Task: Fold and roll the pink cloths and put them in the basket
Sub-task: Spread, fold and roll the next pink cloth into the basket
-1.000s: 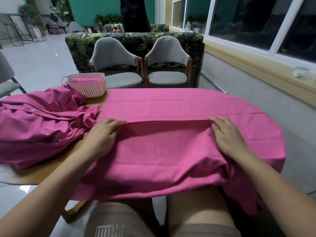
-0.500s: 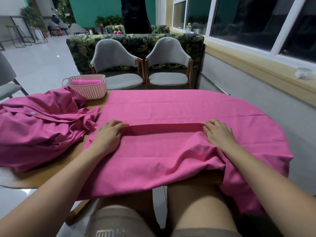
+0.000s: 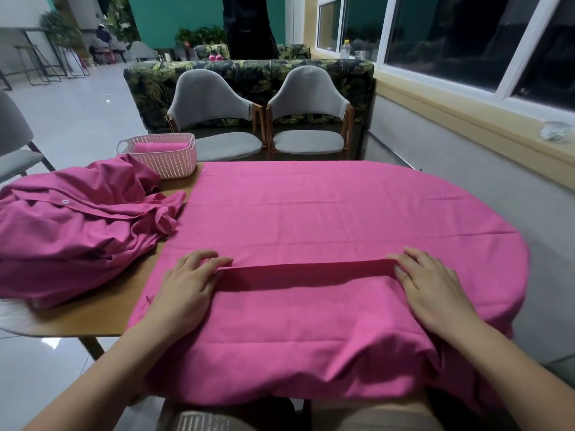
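A large pink cloth (image 3: 326,206) lies spread over most of the table, its near part hanging over my lap. Across it runs a raised folded edge (image 3: 305,267). My left hand (image 3: 189,284) pinches the left end of that fold, fingers on top. My right hand (image 3: 432,287) grips the right end, thumb at the edge. A pale pink basket (image 3: 174,164) stands at the table's far left corner with one rolled pink cloth (image 3: 158,147) inside. A crumpled darker pink garment with buttons (image 3: 71,225) is heaped on the left.
Bare wooden tabletop (image 3: 102,312) shows between the heap and the spread cloth. Two grey chairs (image 3: 214,119) face the far edge, with a leaf-print sofa behind them. A wall with a window sill runs along the right. Another grey chair (image 3: 12,141) is at far left.
Both hands have drawn the folded edge nearer to me, and the fold now lies lower and tighter between them. The heap and basket have not moved.
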`<state>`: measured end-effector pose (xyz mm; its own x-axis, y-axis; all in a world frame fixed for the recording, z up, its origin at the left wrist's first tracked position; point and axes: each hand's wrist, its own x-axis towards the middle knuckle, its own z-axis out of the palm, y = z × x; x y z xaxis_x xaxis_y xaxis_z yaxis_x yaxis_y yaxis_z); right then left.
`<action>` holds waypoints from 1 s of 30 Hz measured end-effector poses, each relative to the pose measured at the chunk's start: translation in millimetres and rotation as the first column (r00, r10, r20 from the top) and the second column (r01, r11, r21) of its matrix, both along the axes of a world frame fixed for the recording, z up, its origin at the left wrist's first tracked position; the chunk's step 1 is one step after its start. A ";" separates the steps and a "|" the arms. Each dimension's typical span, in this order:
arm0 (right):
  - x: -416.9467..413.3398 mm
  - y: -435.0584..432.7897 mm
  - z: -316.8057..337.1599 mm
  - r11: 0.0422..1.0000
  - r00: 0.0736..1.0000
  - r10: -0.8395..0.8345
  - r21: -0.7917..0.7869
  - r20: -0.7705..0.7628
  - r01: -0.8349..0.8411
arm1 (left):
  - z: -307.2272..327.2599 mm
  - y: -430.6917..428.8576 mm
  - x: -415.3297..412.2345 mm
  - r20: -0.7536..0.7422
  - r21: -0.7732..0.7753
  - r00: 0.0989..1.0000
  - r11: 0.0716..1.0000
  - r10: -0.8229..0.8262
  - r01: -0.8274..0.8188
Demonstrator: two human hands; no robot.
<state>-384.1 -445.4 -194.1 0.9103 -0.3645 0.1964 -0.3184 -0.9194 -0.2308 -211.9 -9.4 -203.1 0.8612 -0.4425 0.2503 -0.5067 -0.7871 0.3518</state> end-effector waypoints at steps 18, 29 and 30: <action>50.8 -22.4 36.5 0.997 0.970 0.066 0.028 0.232 -0.074 | 49.1 -19.1 46.4 0.109 -0.033 0.994 0.999 0.008 -0.004; 111.4 -39.2 13.7 0.999 0.994 -0.032 -0.012 -0.106 0.031 | 11.9 -47.0 87.4 0.034 0.119 0.996 0.989 0.085 -0.088; 109.4 -38.2 13.3 0.999 0.994 -0.035 -0.009 -0.100 0.034 | 11.6 -46.0 86.6 0.025 0.113 0.996 0.990 0.084 -0.086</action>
<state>-274.7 -483.6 -180.8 0.9124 -0.3949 0.1076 -0.3712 -0.9091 -0.1893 -125.3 -55.4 -191.4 0.8922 -0.3944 0.2203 -0.4422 -0.8619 0.2481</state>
